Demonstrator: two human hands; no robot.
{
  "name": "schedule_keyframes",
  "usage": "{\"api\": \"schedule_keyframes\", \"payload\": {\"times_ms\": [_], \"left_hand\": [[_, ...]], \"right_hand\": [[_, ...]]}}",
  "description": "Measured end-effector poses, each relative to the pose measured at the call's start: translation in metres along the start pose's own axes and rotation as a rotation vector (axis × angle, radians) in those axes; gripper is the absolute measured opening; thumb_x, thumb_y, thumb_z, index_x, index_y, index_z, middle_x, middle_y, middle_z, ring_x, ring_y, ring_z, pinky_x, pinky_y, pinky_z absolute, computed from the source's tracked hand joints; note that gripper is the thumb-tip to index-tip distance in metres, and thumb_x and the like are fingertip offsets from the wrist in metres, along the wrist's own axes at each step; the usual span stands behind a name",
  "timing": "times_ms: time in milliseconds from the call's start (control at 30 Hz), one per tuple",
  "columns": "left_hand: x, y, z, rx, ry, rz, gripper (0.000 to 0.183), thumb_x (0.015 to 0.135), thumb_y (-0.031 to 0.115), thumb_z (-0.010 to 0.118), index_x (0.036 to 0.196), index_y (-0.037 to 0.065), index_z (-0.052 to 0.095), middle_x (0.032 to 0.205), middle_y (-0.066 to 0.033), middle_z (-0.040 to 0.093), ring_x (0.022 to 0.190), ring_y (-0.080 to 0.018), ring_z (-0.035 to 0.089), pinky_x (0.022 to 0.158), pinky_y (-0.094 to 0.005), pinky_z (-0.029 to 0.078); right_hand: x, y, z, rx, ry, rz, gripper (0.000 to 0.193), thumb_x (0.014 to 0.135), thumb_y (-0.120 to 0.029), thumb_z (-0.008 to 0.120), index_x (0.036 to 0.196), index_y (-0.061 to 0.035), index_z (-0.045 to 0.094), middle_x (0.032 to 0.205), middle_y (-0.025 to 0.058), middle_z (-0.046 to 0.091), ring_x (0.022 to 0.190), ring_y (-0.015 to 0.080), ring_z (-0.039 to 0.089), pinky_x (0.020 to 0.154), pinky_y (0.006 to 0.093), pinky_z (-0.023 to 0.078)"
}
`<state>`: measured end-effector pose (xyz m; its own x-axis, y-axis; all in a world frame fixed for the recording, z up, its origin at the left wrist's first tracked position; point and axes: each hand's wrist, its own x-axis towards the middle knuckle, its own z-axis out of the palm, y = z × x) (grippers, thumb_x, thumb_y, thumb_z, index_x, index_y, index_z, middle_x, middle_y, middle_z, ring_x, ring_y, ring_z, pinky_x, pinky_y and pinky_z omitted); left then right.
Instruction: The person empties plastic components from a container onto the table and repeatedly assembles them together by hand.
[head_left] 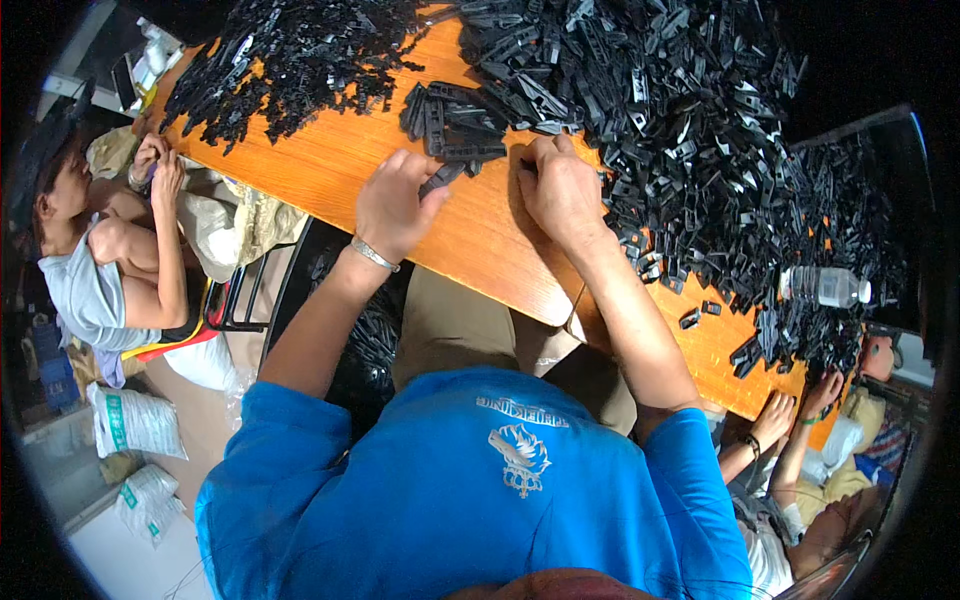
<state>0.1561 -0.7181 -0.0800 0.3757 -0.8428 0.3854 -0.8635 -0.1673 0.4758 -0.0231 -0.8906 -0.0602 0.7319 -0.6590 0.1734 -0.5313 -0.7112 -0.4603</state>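
Observation:
My left hand (393, 203) is at the table's near edge, thumb and fingers closed around a black plastic part (441, 180) that angles up to the right. Just beyond it lies a small heap of long black plastic pieces (450, 120). My right hand (563, 188) rests on the wooden table (480, 215) with its fingers curled in. A dark bit shows at its fingertips, too hidden to name. Right behind that hand rises a large pile of black plastic parts (640, 80), with paired and clip-like pieces among them.
A finer pile of black parts (300, 70) covers the table's far left. A clear bottle (825, 287) lies on parts at the right. One person (110, 270) sits at left; a co-worker's hands (773, 420) are at the right edge. White sacks (135, 422) stand lower left.

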Motion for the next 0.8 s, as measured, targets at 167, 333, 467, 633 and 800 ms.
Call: {"api": "schedule_keyframes", "payload": {"times_ms": [167, 333, 467, 633, 800], "left_hand": [[-0.013, 0.050, 0.008, -0.055, -0.027, -0.224, 0.045, 0.092, 0.016, 0.081, 0.130, 0.001, 0.062, 0.090, -0.0104, 0.065, 0.075, -0.0283, 0.066, 0.069, -0.0410, 0.055], [-0.025, 0.062, 0.008, -0.150, -0.014, -0.097, 0.037, 0.095, 0.002, 0.068, 0.132, 0.006, 0.064, 0.102, -0.0134, 0.066, 0.085, -0.0353, 0.068, 0.078, -0.0466, 0.057], [-0.018, 0.055, 0.002, 0.090, -0.013, -0.005, 0.028, 0.088, 0.000, 0.071, 0.115, 0.010, 0.073, 0.106, -0.0116, 0.063, 0.102, -0.0361, 0.065, 0.086, -0.0482, 0.057], [-0.022, 0.076, -0.004, 0.096, -0.048, 0.126, 0.022, 0.076, 0.006, 0.084, 0.097, 0.007, 0.076, 0.105, -0.0091, 0.061, 0.104, -0.0325, 0.060, 0.087, -0.0447, 0.056], [-0.045, 0.063, -0.002, -0.050, 0.097, 0.059, 0.024, 0.075, 0.011, 0.088, 0.096, 0.007, 0.076, 0.104, -0.0104, 0.064, 0.103, -0.0333, 0.063, 0.086, -0.0439, 0.055]], "right_hand": [[-0.030, 0.023, -0.011, 0.357, 0.163, -0.052, 0.034, 0.086, -0.010, 0.081, 0.119, -0.0052, 0.072, 0.103, 0.0158, 0.070, 0.084, 0.0323, 0.072, 0.078, 0.0418, 0.059], [-0.077, 0.029, 0.001, 0.740, 0.217, 0.089, 0.023, 0.086, -0.007, 0.087, 0.107, -0.0049, 0.078, 0.088, 0.0068, 0.072, 0.074, 0.0174, 0.068, 0.070, 0.0316, 0.056], [-0.099, 0.018, -0.018, 0.171, 0.190, -0.207, 0.029, 0.082, -0.012, 0.087, 0.108, -0.0052, 0.077, 0.099, 0.0140, 0.074, 0.087, 0.0363, 0.072, 0.077, 0.0410, 0.059], [-0.099, 0.020, -0.029, 0.123, 0.081, -0.199, 0.023, 0.081, -0.009, 0.085, 0.101, -0.0032, 0.076, 0.095, 0.0168, 0.069, 0.088, 0.0391, 0.071, 0.075, 0.0477, 0.058], [-0.085, 0.011, -0.033, 0.167, 0.006, -0.217, 0.021, 0.084, -0.010, 0.084, 0.103, -0.0045, 0.076, 0.095, 0.0149, 0.068, 0.087, 0.0386, 0.071, 0.074, 0.0477, 0.057]]}}
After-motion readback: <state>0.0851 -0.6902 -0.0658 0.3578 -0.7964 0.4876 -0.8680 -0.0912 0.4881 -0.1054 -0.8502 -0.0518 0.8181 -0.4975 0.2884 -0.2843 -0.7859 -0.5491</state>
